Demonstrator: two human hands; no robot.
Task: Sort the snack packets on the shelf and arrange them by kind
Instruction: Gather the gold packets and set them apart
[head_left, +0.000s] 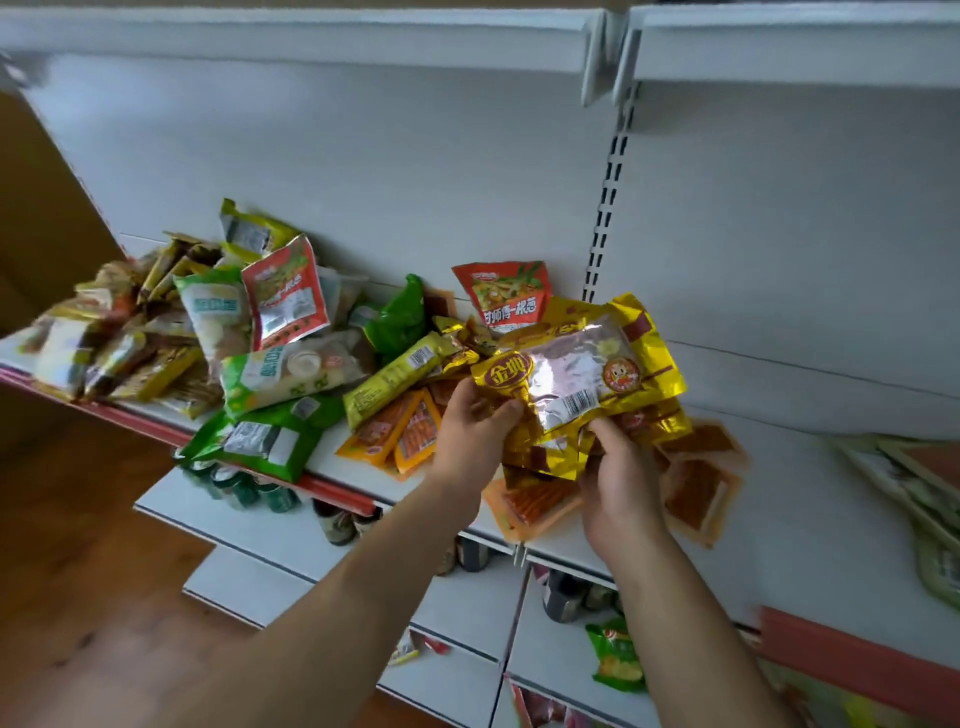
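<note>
Background: white metal shop shelving with a plain back panel (415, 182) and a slotted upright (608, 192); a wooden floor (78, 571) shows at the near left.
Shelf: the white shelf (789, 519) has a red front strip and runs from far left to near right, strewn with snack packets.
Gold packets: a small stack of shiny gold packets (576, 379) is held just above the shelf, right of centre. The top one shows a clear window, a barcode and a round red-and-gold label at its left end.
Left hand: the left hand (467, 431) reaches in from the near left on a bare, nearly straight forearm. Its thumb lies on top of the stack's left end and its fingers curl beneath, gripping it.
Right hand: the right hand (618, 467) comes up from the near right with its back to the camera, fingers curled round the stack's near edge.
Orange packets: flat orange packets (400, 426) lie on the shelf to the left and right of the hands; one lies at the shelf's near edge between the forearms.
Red packet: a red packet (506, 296) leans on the back panel just behind the gold packets.
Long yellow packet: a long yellow packet (395, 379) lies slanted just left of the left hand.
Mixed heap: a mixed heap (130, 338) of green, white, yellow and red packets fills the far left, partly blurred.
Lower shelves: cans (244, 491) stand below the left end, and a green packet (618, 660) lies lower at the near right.
</note>
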